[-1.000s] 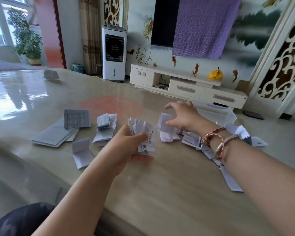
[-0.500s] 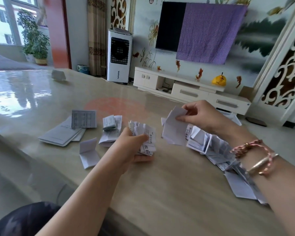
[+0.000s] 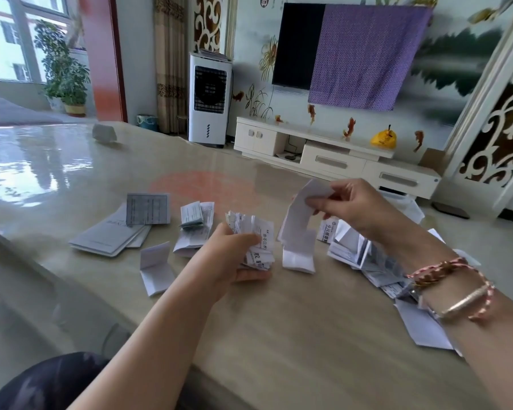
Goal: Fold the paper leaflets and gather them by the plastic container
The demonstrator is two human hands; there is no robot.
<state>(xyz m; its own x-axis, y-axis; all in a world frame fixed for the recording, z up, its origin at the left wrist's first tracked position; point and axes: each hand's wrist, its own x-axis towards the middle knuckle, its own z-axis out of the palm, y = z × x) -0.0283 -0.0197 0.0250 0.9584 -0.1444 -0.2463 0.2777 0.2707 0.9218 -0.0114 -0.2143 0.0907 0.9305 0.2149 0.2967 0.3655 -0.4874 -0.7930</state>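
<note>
A person sits at a glossy beige table (image 3: pixel 279 335), both bare forearms reaching over it. The left hand (image 3: pixel 231 255) grips a thick bundle of folded white printed leaflets (image 3: pixel 255 241), thumb curled over the top and fingers beneath, held just above the table's middle as it was a second ago. The right hand (image 3: pixel 356 208), with braided bracelets on its wrist, now pinches one long white paper leaflet (image 3: pixel 298 226) between thumb and fingertips; a second ago this hand lay flat on the loose papers, and half a second ago it had just raised the sheet. The leaflet has since unfolded and hangs down in creased panels, its lowest panel touching the table just beside the bundle. A loose heap of white unfolded leaflets (image 3: pixel 359 250) lies under the right forearm, toward the table's right edge. A clear plastic container (image 3: pixel 406 202) shows partly behind the right hand, at the far edge. Left of the bundle lie a small stack of folded leaflets (image 3: pixel 194 229), a single creased white slip (image 3: pixel 156 269) and flat grey booklets (image 3: pixel 113 232), all unmoved.
</note>
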